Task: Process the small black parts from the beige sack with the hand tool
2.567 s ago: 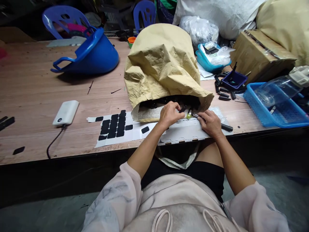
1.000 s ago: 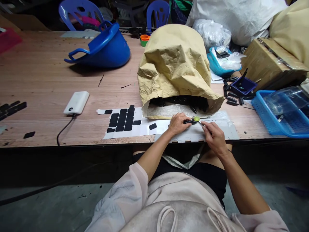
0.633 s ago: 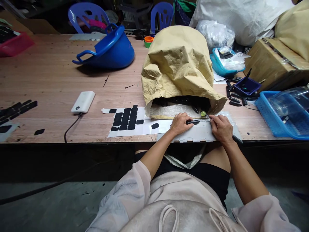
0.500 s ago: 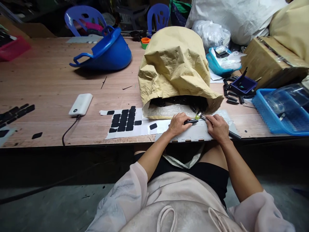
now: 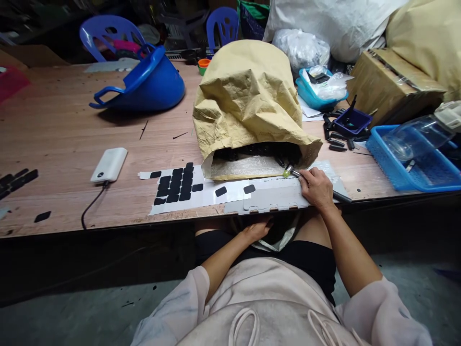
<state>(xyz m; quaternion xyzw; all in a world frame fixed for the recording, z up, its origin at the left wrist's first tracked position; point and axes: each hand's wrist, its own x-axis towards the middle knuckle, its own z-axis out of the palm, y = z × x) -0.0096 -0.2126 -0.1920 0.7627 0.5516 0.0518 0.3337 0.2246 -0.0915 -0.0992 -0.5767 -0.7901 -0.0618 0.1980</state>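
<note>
My right hand (image 5: 317, 188) is closed around a small hammer (image 5: 340, 196) and rests on the grey board (image 5: 277, 197) at the table's front edge. The hammer's metal head has a yellow-green face and lies by the sack's mouth. Below the table edge, my left hand (image 5: 257, 230) is over the opening of a pale-rimmed bag (image 5: 279, 245) between my legs. Its fingers are partly hidden, so I cannot see whether they hold anything. A tan sack (image 5: 252, 101) lies with its mouth facing me, dark pieces inside it.
Black rounded patches (image 5: 175, 185) sit on white sheets left of the board. Further left are a white power bank (image 5: 109, 165) with a cable and a tipped blue basin (image 5: 151, 84). To the right stand a blue basket (image 5: 389, 166), a purple tray (image 5: 353, 122) among black pieces, and a cardboard box (image 5: 392, 91).
My left hand has gone from the board down below the table edge; the black stick-like piece it held there is no longer visible. My right hand still grips the hammer. The view has shifted slightly.
</note>
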